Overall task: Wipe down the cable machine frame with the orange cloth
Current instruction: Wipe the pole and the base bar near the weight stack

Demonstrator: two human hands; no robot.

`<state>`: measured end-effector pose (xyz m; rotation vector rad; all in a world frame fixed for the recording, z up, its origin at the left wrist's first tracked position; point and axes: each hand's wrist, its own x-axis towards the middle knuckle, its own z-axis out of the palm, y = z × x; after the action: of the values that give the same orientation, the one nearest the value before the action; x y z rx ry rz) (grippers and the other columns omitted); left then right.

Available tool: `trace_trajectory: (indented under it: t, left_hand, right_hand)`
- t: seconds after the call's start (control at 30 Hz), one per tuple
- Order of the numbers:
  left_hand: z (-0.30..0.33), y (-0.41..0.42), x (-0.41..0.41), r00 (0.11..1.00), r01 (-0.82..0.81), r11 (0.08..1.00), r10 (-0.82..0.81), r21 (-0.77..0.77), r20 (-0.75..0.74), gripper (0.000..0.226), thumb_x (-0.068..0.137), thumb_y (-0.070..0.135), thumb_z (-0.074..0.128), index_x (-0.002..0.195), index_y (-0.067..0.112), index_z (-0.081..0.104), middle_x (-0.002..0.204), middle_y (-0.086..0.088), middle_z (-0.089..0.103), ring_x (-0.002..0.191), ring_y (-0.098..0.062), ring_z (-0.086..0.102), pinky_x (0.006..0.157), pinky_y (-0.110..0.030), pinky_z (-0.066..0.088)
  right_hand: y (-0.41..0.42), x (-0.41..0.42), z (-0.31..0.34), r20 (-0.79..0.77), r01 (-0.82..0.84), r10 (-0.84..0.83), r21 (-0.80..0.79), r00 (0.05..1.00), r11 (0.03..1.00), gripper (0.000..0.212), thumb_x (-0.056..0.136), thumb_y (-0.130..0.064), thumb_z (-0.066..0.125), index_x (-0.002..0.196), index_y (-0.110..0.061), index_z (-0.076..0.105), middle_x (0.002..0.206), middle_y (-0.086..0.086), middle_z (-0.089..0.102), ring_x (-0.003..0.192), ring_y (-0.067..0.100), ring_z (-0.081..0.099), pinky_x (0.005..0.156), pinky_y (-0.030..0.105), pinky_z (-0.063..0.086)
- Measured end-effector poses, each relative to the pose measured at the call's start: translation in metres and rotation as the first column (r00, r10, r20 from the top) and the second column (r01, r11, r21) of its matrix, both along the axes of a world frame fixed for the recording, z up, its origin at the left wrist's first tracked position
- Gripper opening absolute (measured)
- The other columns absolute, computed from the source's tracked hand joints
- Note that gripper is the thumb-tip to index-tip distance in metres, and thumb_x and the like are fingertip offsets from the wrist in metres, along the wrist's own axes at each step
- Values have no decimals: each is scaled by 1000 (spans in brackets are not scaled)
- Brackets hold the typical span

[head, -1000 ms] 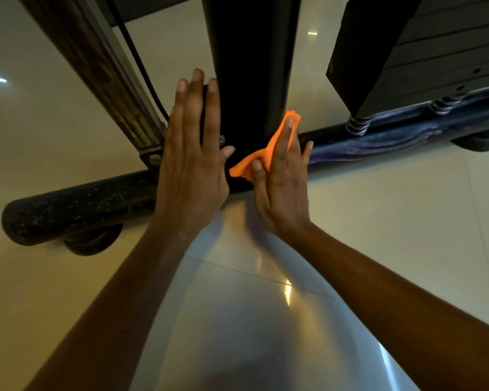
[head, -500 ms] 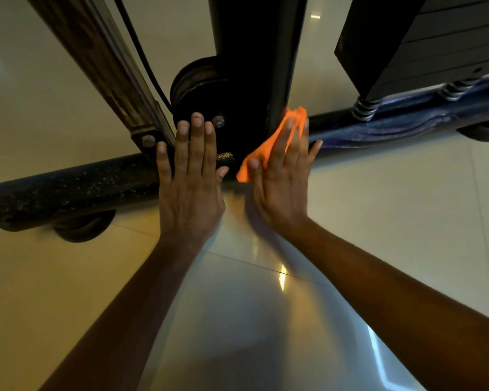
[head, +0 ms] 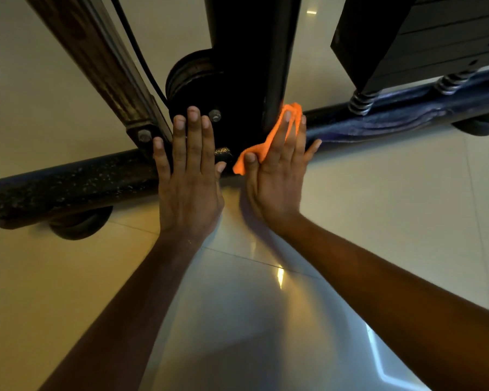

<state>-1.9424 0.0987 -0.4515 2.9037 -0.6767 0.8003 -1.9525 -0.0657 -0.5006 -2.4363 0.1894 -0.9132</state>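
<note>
The cable machine's black upright post rises from a dark, speckled floor bar. My right hand presses the orange cloth flat against the post's lower right edge, fingers straight over the cloth and thumb on its lower fold. My left hand lies flat with straight fingers over the post's base, just below the round pulley and a bolt. It holds nothing.
A worn diagonal brace with a black cable beside it runs up to the left. A black weight stack sits on springs at right. Rubber feet hold the bar above the glossy tiled floor.
My left hand slid down the post base, uncovering the pulley and bolt. My right hand with the cloth stayed at the post's lower right edge, shifting only slightly.
</note>
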Motion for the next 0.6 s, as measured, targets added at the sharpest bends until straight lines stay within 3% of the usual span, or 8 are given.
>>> trace_trajectory:
  t: [0.07,0.1,0.23,0.3,0.37,0.47,0.53,0.6]
  left_hand:
    - [0,0,0,1000,-1,1000,1,-3,2,75,119,41,29,166,9,-18,178,-17,-6,160,-26,-20,131,-52,-11]
    - [-1,0,0,1000,-2,1000,2,1,4,75,119,42,29,167,9,-18,178,-17,-6,160,-26,-20,131,-52,-11]
    - [-1,2,0,1000,-11,1000,11,20,-17,75,119,43,28,166,9,-19,178,-16,-10,160,-26,-22,131,-52,-10]
    - [0,2,0,1000,-7,1000,7,20,-23,76,119,43,28,166,10,-21,178,-15,-12,160,-26,-22,131,-53,-10]
    - [0,2,-1,1000,-3,1000,4,15,-21,75,119,42,28,165,10,-21,178,-16,-11,162,-28,-18,132,-54,-8]
    - [-2,-2,-4,1000,-19,1000,19,4,-19,75,119,41,29,166,8,-20,178,-17,-10,165,-32,-9,132,-55,-5]
    - [-2,-6,-7,999,-31,999,31,-7,-18,76,118,39,31,166,7,-19,178,-16,-10,165,-30,-11,133,-56,-4]
    - [-2,-7,-8,999,-37,999,37,-1,-16,77,118,38,33,166,7,-19,177,-16,-14,163,-28,-17,133,-55,-4]
  right_hand:
    - [12,0,6,-4,30,-30,85,1000,996,80,113,-58,23,166,-3,-2,176,32,9,166,47,7,130,72,-1]
    - [7,0,3,-17,21,-20,37,1000,999,83,113,-59,28,166,-2,-3,176,33,9,165,48,7,131,71,-2]
    - [-51,-7,-19,-122,-149,108,-402,987,903,100,113,-56,47,167,-18,-28,175,28,6,163,52,10,131,68,-5]
    - [-63,-9,-21,-155,-177,118,-460,981,870,95,114,-56,43,166,-23,-30,176,26,6,164,50,9,131,69,-5]
    - [-47,-8,-14,-124,-113,73,-351,990,930,87,115,-57,36,170,-17,-18,177,27,10,165,47,10,131,71,0]
    - [-9,-4,6,-75,-8,7,-20,997,1000,79,114,-55,27,170,-4,3,179,24,11,167,42,9,132,70,4]
    - [-7,-9,12,-102,-17,19,19,995,1000,80,114,-55,29,170,-3,4,179,23,9,167,41,7,132,69,6]
    - [-22,-15,11,-164,-87,77,-55,983,995,82,115,-53,38,171,-5,2,180,21,7,168,39,4,132,69,11]
